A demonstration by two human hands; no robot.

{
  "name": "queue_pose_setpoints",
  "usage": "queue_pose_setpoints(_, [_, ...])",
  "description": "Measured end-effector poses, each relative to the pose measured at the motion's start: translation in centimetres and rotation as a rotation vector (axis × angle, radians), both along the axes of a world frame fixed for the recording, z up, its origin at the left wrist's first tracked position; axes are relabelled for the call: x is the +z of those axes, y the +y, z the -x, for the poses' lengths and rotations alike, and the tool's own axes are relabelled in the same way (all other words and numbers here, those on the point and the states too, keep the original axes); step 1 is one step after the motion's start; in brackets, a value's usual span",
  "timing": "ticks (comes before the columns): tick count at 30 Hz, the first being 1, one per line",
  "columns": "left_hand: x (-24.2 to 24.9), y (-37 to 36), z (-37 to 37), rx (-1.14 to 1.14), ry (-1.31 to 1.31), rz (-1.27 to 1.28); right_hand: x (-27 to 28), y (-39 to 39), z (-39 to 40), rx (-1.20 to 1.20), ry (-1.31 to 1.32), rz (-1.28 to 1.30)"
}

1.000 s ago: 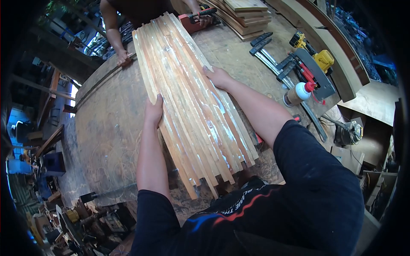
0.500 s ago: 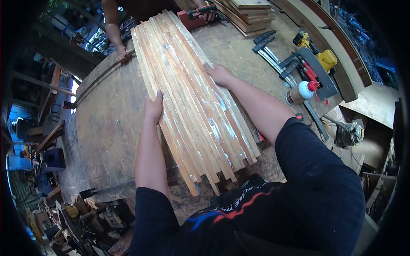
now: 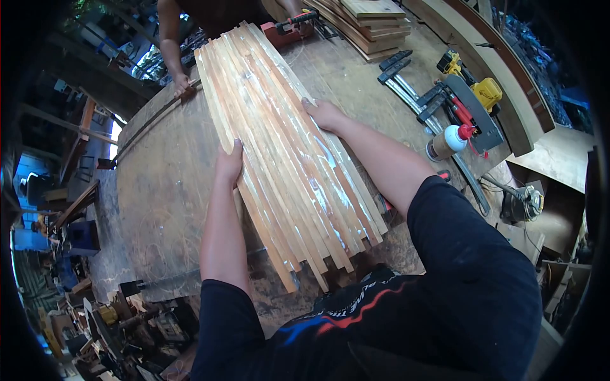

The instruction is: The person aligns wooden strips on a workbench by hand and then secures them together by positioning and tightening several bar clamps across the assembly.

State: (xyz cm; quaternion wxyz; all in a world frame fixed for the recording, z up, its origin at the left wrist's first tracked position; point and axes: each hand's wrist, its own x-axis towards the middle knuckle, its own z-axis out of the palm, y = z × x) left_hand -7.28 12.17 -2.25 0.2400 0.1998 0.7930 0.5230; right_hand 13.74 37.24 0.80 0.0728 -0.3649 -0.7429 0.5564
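Note:
A panel of long wooden strips (image 3: 279,146) lies side by side in front of me, streaked with white glue and uneven at the near ends. My left hand (image 3: 230,164) grips its left edge, thumb on top and fingers hidden beneath. On the right edge, my right hand (image 3: 325,115) holds the panel the same way, a little farther up. At the far end a co-worker's hand (image 3: 183,85) is on a long bar clamp (image 3: 146,124) left of the panel. The co-worker's other hand is by a red clamp (image 3: 279,33) at the far right corner.
On the worktable (image 3: 159,203), bar clamps (image 3: 413,89), a glue bottle (image 3: 450,141) and a yellow cordless tool (image 3: 486,95) lie to the right. Stacked boards (image 3: 368,28) stand at the back. A power tool (image 3: 524,202) sits off the right edge.
My view has shifted slightly, so the far end of the table appears a little lower. Both my hands keep their hold on the panel's edges.

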Motion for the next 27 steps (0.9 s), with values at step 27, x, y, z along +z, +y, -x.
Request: queue_pose_setpoints(27, [1.4,0.8,-1.0,-0.090,0.107,0.134,-2.0,1.0,0.0,-0.169,-0.084,-0.051])
